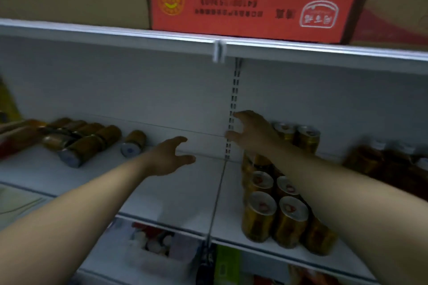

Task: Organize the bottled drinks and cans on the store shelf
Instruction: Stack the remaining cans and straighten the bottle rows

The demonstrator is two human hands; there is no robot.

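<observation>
Both arms are stretched over the shelf [176,192], and neither hand has hold of anything. The left hand [172,156] is spread open, thumb apart from the fingers, above the bare middle of the shelf. The right hand [249,133] is likewise open, fingers splayed, held against the back wall near the slotted upright [232,109] and just above the rear of the standing cans [275,213].

These gold cans are grouped upright in rows on the right section, up to the front edge. Well apart on the left, a cluster of lying cans [81,143] is seen on its side, with a single can [134,143] toppled just beside it. Dark bottles [384,164] stand at the far right, blurred.

The step in hand is judged to be a reach between placements: the upright block is built, the toppled cans are not yet dealt with. The next move would call for the left hand to be carried leftward to the single can, closed round its body, and the can stood upright beside the rows without the block being knocked.
</observation>
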